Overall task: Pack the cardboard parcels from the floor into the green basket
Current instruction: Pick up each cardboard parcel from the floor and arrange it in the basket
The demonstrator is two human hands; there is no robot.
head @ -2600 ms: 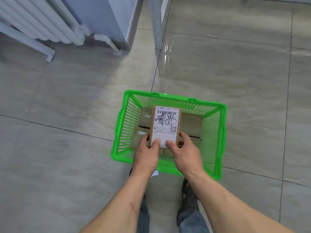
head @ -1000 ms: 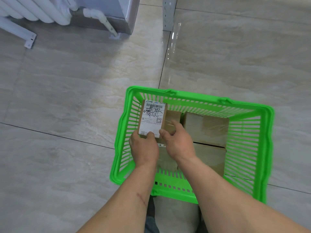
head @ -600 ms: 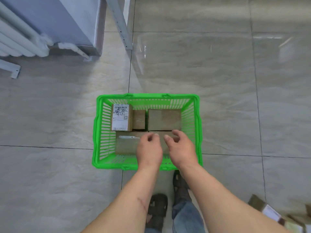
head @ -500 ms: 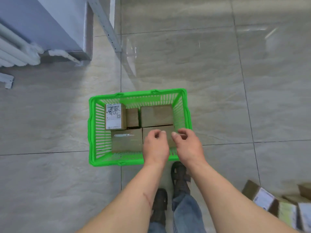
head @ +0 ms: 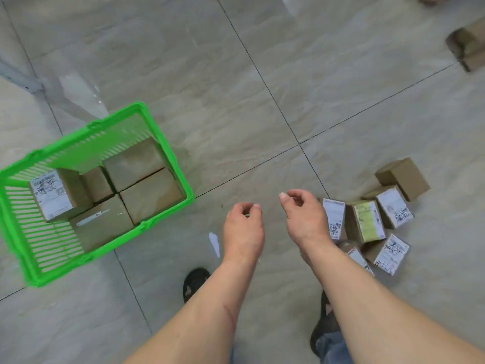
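The green basket [head: 168,151] stands on the floor at the left with several cardboard parcels inside; one labelled parcel [head: 51,195] stands upright at its far left corner. A cluster of several labelled parcels [head: 368,224] lies on the floor at the right, with a plain brown parcel [head: 402,178] behind them. My left hand [head: 244,227] hovers over bare floor between basket and cluster, fingers loosely curled, holding nothing. My right hand [head: 304,216] hangs just left of the cluster, fingers loosely curled and empty, partly hiding one parcel.
Another cardboard box [head: 468,47] lies at the far right top edge. A small white scrap [head: 214,243] lies on the tiles near my left hand. My feet in dark sandals [head: 195,283] stand below the hands. A metal leg [head: 21,80] sits at the upper left.
Both hands let go of the labelled parcel in the basket and drew out. My view swung right, so the basket moved left and the parcels on the floor came into sight.
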